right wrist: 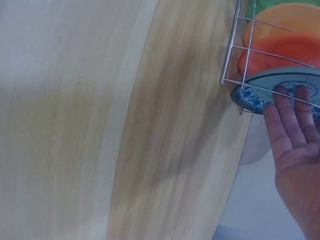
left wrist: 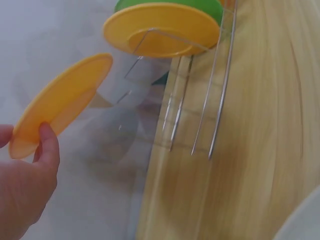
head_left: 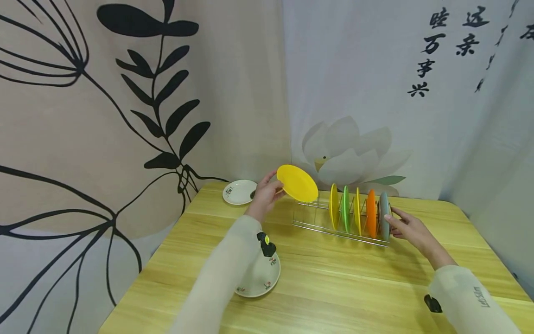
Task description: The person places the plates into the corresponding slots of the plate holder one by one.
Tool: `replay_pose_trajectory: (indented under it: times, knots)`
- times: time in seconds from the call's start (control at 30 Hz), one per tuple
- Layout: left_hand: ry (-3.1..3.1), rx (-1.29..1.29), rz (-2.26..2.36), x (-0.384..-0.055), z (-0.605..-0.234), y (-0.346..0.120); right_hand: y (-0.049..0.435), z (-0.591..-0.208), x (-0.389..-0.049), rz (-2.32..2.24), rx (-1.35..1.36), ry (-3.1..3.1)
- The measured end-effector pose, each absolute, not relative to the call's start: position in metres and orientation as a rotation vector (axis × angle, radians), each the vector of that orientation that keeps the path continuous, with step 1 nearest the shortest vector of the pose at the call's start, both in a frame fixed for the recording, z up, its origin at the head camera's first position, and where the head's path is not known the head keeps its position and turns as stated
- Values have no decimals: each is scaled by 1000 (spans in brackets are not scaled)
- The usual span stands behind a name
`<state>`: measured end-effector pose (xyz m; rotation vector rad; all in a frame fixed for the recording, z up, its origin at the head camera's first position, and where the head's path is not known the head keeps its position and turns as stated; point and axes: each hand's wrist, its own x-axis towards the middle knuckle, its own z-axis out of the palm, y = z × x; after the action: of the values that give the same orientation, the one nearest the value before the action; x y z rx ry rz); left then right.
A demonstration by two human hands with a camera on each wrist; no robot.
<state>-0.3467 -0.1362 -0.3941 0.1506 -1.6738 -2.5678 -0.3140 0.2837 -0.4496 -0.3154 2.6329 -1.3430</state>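
My left hand (head_left: 267, 191) pinches a yellow plate (head_left: 297, 183) by its edge, tilted in the air above the left end of a wire dish rack (head_left: 317, 227). In the left wrist view this plate (left wrist: 62, 102) is apart from the rack, with thumb and fingers at its lower rim. The rack holds a row of upright plates: yellow (head_left: 333, 207), green (head_left: 345, 209), another yellow (head_left: 357, 211), orange (head_left: 371, 214) and grey-blue (head_left: 384, 217). At the rack's right end, my right hand (head_left: 410, 228) touches the patterned blue plate (right wrist: 255, 97) with nearly straight fingers (right wrist: 287, 117).
A white floral plate (head_left: 238, 192) lies at the table's back left. Another white floral plate (head_left: 260, 278) lies nearer, partly hidden by the left sleeve (head_left: 225, 264). Behind the wooden table (head_left: 333, 287) hangs a printed curtain (head_left: 250, 93).
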Motion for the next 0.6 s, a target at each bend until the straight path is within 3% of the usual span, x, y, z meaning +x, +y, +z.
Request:
replay_pose_trajectory:
  times: [0.6]
  knots:
    - [-1924,61,-2423,-360,-393,-91,285,-455,-319,-1352,-295,2617]
